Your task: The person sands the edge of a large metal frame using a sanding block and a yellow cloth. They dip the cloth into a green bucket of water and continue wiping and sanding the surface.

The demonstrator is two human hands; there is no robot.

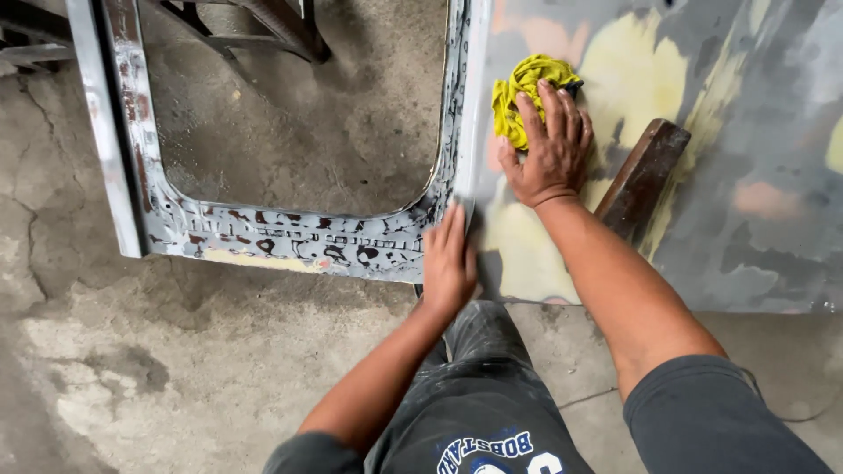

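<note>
Yellow rag point(525, 95) bunched on sanded car door panel point(755, 175), pinned under right hand point(549, 149), fingers spread flat, not clenched. Left hand point(448, 263) lies open against panel's window-frame edge point(290, 237), gripping nothing. Brown wooden block point(643, 175) rests on panel just beside right wrist. Cracked concrete floor point(132, 369) below; dark metal stand point(281, 31) shows through window opening.

One crumpled yellow cloth rag point(527, 92), one brown wooden block point(643, 175), one sanded grey metal car door point(738, 202) and two bare hands are being shown.
</note>
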